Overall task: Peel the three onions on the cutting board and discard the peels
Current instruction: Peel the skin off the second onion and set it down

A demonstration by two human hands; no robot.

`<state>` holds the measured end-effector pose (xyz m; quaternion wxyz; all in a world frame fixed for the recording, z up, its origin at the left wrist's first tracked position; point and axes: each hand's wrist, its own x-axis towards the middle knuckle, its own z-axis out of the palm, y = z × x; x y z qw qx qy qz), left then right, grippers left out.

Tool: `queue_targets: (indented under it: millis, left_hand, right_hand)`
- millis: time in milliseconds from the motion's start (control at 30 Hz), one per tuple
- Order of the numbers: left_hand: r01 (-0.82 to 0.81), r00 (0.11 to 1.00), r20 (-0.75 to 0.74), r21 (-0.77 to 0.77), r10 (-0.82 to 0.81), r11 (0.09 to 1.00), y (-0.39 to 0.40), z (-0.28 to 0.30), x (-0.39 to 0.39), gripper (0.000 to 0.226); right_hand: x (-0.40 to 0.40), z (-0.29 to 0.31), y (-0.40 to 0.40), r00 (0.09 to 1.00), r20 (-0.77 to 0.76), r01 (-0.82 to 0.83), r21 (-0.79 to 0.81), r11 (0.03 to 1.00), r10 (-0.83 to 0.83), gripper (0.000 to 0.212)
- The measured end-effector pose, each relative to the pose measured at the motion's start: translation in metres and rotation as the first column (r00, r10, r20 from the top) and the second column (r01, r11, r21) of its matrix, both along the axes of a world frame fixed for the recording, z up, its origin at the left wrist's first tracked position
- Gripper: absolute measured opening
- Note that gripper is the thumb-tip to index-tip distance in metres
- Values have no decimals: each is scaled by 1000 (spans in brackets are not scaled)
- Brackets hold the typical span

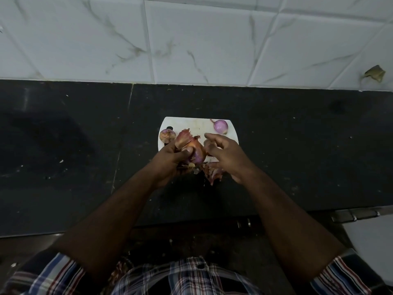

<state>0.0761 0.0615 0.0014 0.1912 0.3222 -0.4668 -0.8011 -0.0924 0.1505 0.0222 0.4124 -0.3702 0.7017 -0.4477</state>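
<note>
A small white cutting board (192,124) lies on a black counter. My left hand (170,160) grips a red onion (197,155) above the board's near edge, with dry brown skin (182,138) flaring off its top. My right hand (225,154) hovers just right of that onion, fingers loosely curled and holding nothing. A peeled purple onion (220,126) rests at the board's far right. Another onion (167,135) sits at the board's left edge. Loose peels (213,172) lie at the board's near edge, below my hands.
The black counter (63,156) stretches left and right of the board, flecked with small scraps. A white marbled tile wall (191,39) rises behind it. A brown scrap (375,74) clings to the wall at far right. A metal edge (357,215) shows at lower right.
</note>
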Motion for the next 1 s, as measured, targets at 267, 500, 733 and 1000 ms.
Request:
queue_targets:
  millis: [267, 500, 733, 1000]
  left_hand:
    - [-113, 993, 27, 52, 111, 992, 2, 5, -9, 36]
    - [-96, 992, 85, 29, 93, 995, 2, 3, -12, 38]
    - [-47, 987, 149, -123, 66, 991, 4, 4, -26, 31]
    - [-26, 985, 164, -140, 49, 990, 3, 5, -27, 35]
  right_hand:
    - [-22, -14, 4, 992, -106, 62, -28, 998, -64, 18]
    - [-45, -18, 5, 945, -285, -135, 107, 985, 161, 38]
    - [-35, 5, -28, 968, -197, -169, -55, 984, 155, 27]
    - [-34, -5, -38, 994, -102, 30, 4, 1000, -29, 10]
